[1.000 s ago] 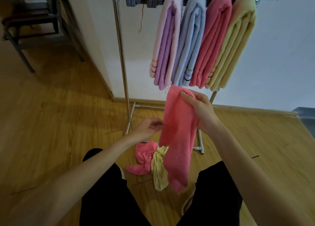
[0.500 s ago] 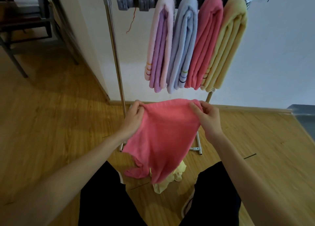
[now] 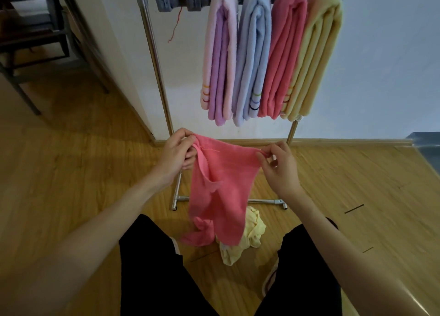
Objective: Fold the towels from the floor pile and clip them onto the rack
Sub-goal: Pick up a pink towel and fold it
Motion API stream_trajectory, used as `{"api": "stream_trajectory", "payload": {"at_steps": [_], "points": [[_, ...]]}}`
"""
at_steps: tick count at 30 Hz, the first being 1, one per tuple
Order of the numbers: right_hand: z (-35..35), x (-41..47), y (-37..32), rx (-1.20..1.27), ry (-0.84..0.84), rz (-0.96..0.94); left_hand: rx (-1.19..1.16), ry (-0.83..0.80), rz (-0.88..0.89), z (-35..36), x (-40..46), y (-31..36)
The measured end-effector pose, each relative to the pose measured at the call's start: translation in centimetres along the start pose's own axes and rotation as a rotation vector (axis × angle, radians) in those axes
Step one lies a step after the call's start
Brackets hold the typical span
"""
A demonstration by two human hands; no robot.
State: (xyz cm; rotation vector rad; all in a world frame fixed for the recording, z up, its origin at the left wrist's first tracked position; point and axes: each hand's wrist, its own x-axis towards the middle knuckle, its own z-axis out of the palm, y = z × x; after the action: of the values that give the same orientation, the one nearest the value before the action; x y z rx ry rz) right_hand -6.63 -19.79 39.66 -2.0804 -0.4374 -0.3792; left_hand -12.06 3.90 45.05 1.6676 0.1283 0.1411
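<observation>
In front of the metal towel rack point(image 3: 152, 60) — soft pink cloth towel point(image 3: 221, 184) now stretched wider, pinched at top corners by left hand point(image 3: 176, 153) and right hand point(image 3: 279, 168) — hanging longer than before.

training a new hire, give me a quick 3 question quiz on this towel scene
1. True or false: both hands pinch the coral towel.
2. How many folded towels hang on the rack? A) three B) four C) five
3. Which colour towel lies on the floor beside the pink one?

Key: 1. True: left hand and right hand each pinch a top corner. 2. B. 3. Yellow.
</observation>
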Motion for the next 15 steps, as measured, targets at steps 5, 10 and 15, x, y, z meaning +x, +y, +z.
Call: {"api": "stream_trajectory", "payload": {"at_steps": [5, 10, 15], "points": [[0.5, -1.1, -0.9, -0.119, -0.017, -0.224, -0.029, 0.043, -0.007, -0.3, -0.1, 2.1], [2.0, -2.6, -1.1, -0.415, -0.303, -0.387, -0.058, 0.096, 0.012, -0.3, -0.4, 3.4], [3.9, -3.6, -2.3, -0.089, -0.417, -0.369, -0.048, 0.113, 0.035, 0.1, -1.1, 3.6]]}}
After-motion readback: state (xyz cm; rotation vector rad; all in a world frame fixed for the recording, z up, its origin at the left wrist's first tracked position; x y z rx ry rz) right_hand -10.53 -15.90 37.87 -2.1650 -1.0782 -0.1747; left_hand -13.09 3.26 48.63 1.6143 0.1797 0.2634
